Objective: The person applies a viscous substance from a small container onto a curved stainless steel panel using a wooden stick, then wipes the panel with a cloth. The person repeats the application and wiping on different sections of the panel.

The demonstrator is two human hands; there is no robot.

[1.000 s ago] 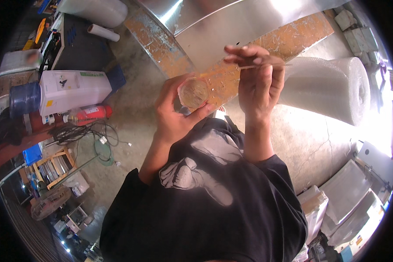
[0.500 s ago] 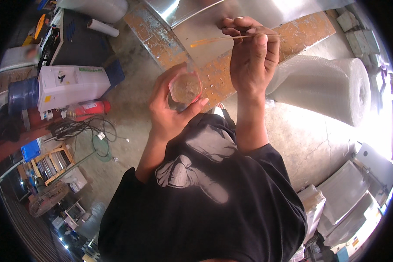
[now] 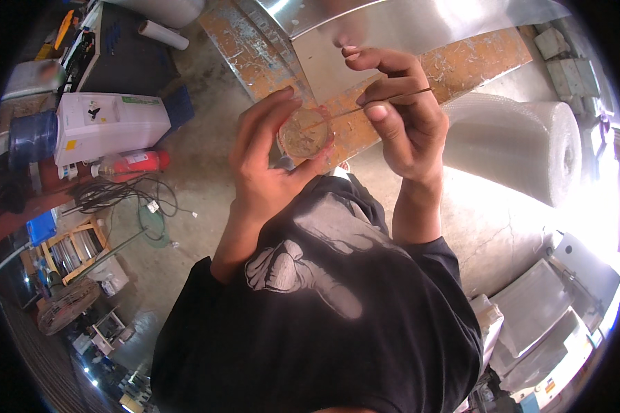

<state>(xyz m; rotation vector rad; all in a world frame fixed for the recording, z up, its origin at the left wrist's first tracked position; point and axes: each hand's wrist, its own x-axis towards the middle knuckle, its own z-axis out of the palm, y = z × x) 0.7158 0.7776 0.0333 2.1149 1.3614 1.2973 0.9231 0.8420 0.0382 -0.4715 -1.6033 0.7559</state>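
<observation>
My left hand (image 3: 255,158) is wrapped round a small clear cup (image 3: 303,143) with a reddish rim, its mouth facing up toward me. Something pale shows inside, too blurred to name. Between thumb and fingers, my right hand (image 3: 413,120) pinches a thin stick (image 3: 347,112). The stick slants down to the left, and its orange end reaches over or into the mouth of the cup; how deep, I cannot tell. Both hands are above the edge of a worn wooden bench (image 3: 365,131).
Shiny sheet metal (image 3: 420,34) lies across the bench. A large roll of bubble wrap (image 3: 510,144) sits to the right. On the left are a white box-shaped machine (image 3: 114,127), a red fire extinguisher (image 3: 134,162) and tangled black cable (image 3: 110,196) on the concrete floor.
My right hand has come down and turned, bringing the stick's orange end from above the bench to the cup. My left hand has shifted slightly right, still around the cup.
</observation>
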